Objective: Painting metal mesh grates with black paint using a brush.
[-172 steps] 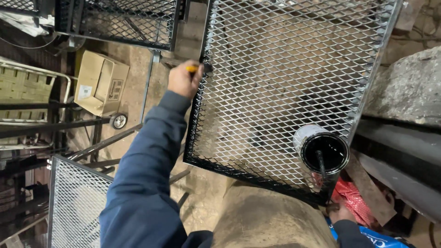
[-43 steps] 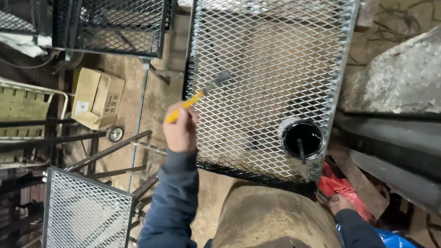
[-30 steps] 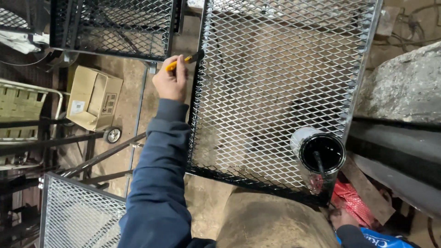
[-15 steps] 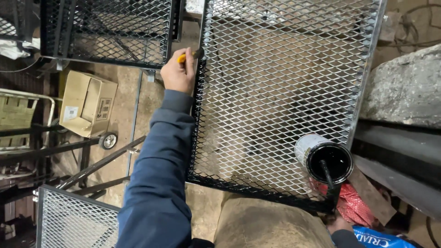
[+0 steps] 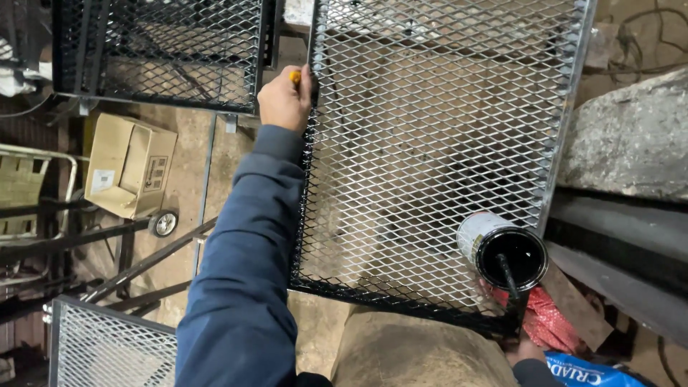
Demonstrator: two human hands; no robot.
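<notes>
1. Black paint is being laid on the left edge of a metal mesh panel [image 5: 437, 143]; the lower and left frame bars look dark, while the top and right bars are bare grey.
2. The left hand [image 5: 284, 100] is closed around a yellow-handled brush [image 5: 294, 76], which is pressed against the upper left frame bar; the bristles are hidden behind the fingers.
3. The right hand [image 5: 525, 351] is seen only in part at the bottom edge, below the paint can [image 5: 504, 251]; its grip cannot be told.
4. The can stands open on the panel's lower right corner, with a stick in the black paint.
5. Judged from the bare metal, the next stroke calls for steady pressure along the bar, and for fresh paint when the brush runs dry.
</notes>
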